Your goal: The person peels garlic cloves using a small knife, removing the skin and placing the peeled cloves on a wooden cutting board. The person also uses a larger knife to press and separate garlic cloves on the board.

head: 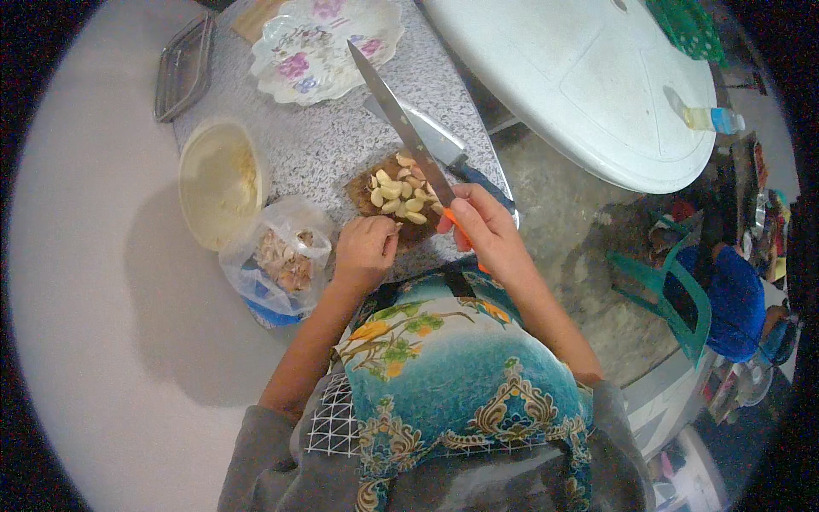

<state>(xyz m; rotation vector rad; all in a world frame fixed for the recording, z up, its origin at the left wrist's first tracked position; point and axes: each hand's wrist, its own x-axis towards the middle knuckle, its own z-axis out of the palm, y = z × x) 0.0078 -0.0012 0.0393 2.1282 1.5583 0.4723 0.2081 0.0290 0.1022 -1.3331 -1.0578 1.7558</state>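
My right hand [483,224] grips a long kitchen knife [403,121] by its orange handle. The blade points up and away, over the cutting board's far side. Peeled garlic cloves [400,197] lie heaped on a dark wooden cutting board [416,233], with some unpeeled cloves [406,160] behind them. At the board's near left edge rests my left hand [368,249], fingers curled. A small pale bit shows by its fingertips; whether they hold it is hidden. Beyond the board lies a cleaver [432,131] with a dark handle, partly covered by the knife.
Left of the board are a clear plastic bag [285,256] of garlic skins and a pale plastic bowl [221,185]. A scalloped floral tray [326,51] and a glass dish [185,67] lie farther back. A white plastic table [588,83] bears a small bottle [713,120].
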